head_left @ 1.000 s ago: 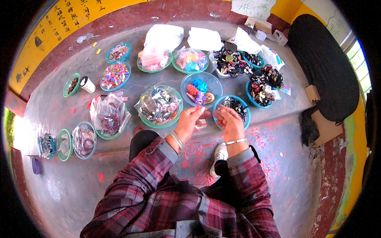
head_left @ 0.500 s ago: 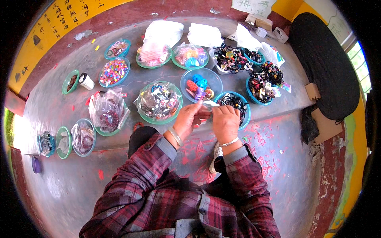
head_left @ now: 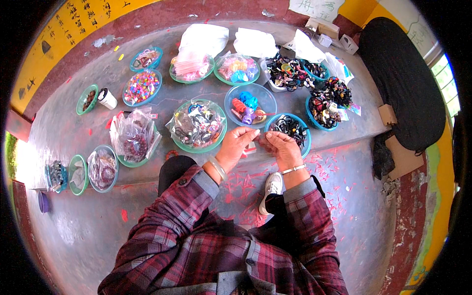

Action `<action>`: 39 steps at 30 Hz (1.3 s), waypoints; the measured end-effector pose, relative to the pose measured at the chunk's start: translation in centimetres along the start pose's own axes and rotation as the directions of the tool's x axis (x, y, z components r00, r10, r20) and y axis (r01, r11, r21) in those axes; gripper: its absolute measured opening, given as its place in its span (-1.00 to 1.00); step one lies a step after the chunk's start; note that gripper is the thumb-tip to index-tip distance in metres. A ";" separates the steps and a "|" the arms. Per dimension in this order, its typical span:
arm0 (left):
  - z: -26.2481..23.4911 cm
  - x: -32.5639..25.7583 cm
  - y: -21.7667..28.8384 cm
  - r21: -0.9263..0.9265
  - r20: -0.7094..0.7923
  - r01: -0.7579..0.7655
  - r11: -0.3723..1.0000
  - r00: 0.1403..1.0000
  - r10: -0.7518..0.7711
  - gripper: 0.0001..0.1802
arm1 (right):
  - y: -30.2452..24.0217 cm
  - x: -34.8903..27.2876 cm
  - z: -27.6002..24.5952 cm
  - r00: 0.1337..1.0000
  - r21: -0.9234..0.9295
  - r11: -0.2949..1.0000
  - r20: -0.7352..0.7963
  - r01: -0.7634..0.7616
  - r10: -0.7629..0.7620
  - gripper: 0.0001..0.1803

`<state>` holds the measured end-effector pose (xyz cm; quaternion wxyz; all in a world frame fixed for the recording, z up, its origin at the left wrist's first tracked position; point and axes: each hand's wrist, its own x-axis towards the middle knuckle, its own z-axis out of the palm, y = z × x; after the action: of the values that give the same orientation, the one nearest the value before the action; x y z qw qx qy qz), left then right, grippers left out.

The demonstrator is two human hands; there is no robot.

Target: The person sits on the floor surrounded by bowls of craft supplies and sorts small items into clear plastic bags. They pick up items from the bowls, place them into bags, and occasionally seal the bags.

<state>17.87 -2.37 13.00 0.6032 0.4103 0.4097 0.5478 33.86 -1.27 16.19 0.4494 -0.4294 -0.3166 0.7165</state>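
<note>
My left hand [head_left: 235, 146] and my right hand [head_left: 281, 146] meet fingertip to fingertip over the ledge edge, pinching a small pale item [head_left: 259, 137] too tiny to identify. Just beyond the fingers sit a blue bowl of black hair ties [head_left: 291, 126], a clear blue bowl of bright hair pieces [head_left: 249, 104] and a green bowl of clear-wrapped packets [head_left: 196, 126]. I wear a plaid shirt, with a bangle on each wrist.
Several more bowls of beads and hair accessories [head_left: 141, 86] spread across the grey concrete ledge [head_left: 64, 132], plus white plastic bags [head_left: 202, 38], a bagged bowl [head_left: 132, 138] and a small white cup [head_left: 106, 98]. A black cushion [head_left: 403, 83] lies at right. My white shoe [head_left: 271, 188] rests on the paint-flecked floor.
My left hand has drawn back from the bowl of bright hair pieces toward me. Both hands have come together, fingertips now touching on the small item.
</note>
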 end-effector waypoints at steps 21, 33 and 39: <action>-0.4 -0.3 0.8 0.016 0.044 0.066 0.998 0.997 -0.067 -0.81 | 0.5 0.5 -1.2 0.999 -0.112 0.993 0.039 0.034 -0.030 -0.94; -0.1 -0.6 1.0 -0.080 0.080 0.102 0.992 0.992 -0.096 -0.78 | 0.1 0.2 -0.5 0.998 -0.132 0.989 0.032 0.060 -0.056 -0.92; -0.2 -0.6 1.0 -0.084 0.118 0.093 0.992 0.990 -0.083 -0.81 | 0.5 0.5 -0.3 0.990 -0.355 0.924 0.027 0.141 -0.141 -0.92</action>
<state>17.33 -2.85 13.95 0.6669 0.3953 0.3674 0.5139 33.84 -1.00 15.47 0.4145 -0.4794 -0.4714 0.6134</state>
